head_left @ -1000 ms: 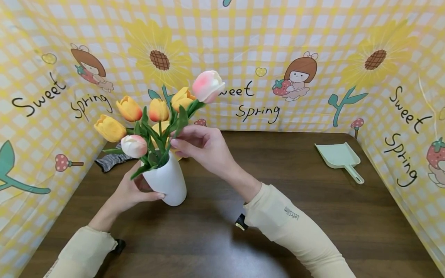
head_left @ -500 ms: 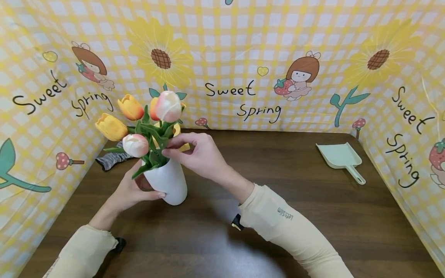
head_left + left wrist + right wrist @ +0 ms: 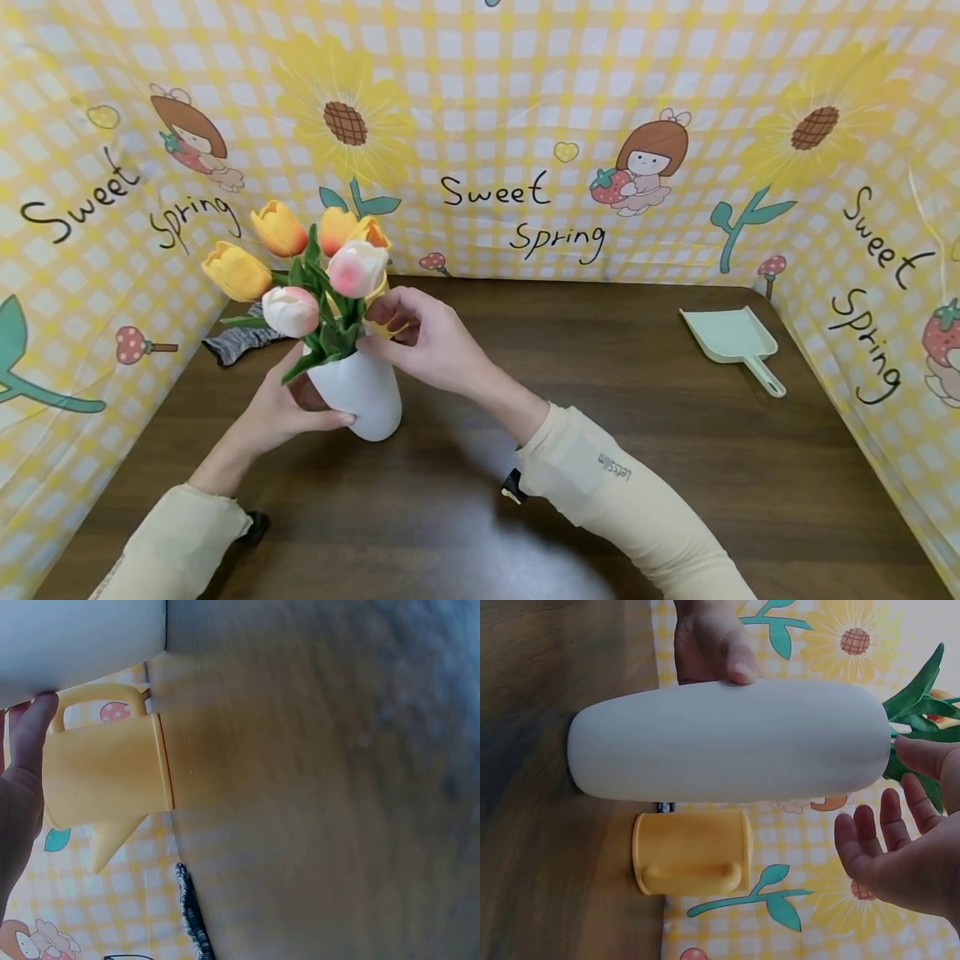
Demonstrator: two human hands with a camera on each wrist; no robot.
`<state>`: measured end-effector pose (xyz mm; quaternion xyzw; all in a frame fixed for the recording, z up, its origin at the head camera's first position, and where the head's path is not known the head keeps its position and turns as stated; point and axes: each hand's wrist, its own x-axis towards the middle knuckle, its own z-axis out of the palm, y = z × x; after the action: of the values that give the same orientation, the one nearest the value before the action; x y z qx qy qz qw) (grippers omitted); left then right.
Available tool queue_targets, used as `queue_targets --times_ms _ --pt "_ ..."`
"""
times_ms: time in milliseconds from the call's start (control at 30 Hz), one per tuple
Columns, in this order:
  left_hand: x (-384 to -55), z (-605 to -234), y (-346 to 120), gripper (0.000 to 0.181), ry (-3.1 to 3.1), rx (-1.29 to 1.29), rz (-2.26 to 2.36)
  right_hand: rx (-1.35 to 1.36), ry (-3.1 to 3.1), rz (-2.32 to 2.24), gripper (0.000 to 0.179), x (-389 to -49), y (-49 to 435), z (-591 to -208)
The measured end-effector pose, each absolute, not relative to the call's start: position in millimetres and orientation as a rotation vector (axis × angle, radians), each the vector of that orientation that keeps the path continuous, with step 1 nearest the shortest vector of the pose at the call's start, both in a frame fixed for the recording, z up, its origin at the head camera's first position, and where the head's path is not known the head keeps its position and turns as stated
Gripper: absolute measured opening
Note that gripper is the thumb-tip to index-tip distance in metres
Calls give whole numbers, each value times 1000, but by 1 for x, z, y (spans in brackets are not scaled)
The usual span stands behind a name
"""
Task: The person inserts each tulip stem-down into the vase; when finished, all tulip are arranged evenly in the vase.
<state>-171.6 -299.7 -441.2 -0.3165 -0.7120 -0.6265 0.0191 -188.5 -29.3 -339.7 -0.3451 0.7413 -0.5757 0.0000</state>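
My left hand point(image 3: 273, 408) grips the white vase point(image 3: 360, 396) by its side, thumb toward me; the vase tilts slightly in the head view. Yellow-orange tulips point(image 3: 237, 272) and a pink-white tulip point(image 3: 291, 312) stand in it among green leaves point(image 3: 302, 367). Another pink-white tulip point(image 3: 358, 269) leans over the right side of the bunch. My right hand point(image 3: 427, 337) is at the vase's mouth. In the right wrist view its thumb touches the greenery there, while the other fingers point(image 3: 894, 821) are spread, apart from the thumb.
A yellow watering can point(image 3: 109, 772) stands behind the vase, mostly hidden in the head view. Left of it lies a grey speckled cloth item point(image 3: 243, 337). A pale green dustpan point(image 3: 738, 337) lies at the table's right. Checked fabric point(image 3: 480, 108) walls the back and both sides.
The right hand has brought the pink-white tulip left and down into the bunch, and its fingers have since parted. The left hand has stayed on the vase.
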Motion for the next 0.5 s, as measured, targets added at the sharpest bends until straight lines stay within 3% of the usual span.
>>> queue_targets --times_ms 233,367,500 --pt "-162 -432 -299 106 -2426 -793 -1812 -1086 2262 -1885 24 -190 -5 -343" --pt "-147 -412 -289 110 -2383 -723 -1664 -1218 2389 -1877 21 -190 21 -338" --pt "-121 -376 -263 94 -1937 -728 -1548 -1461 2692 -1765 22 -192 55 -332"
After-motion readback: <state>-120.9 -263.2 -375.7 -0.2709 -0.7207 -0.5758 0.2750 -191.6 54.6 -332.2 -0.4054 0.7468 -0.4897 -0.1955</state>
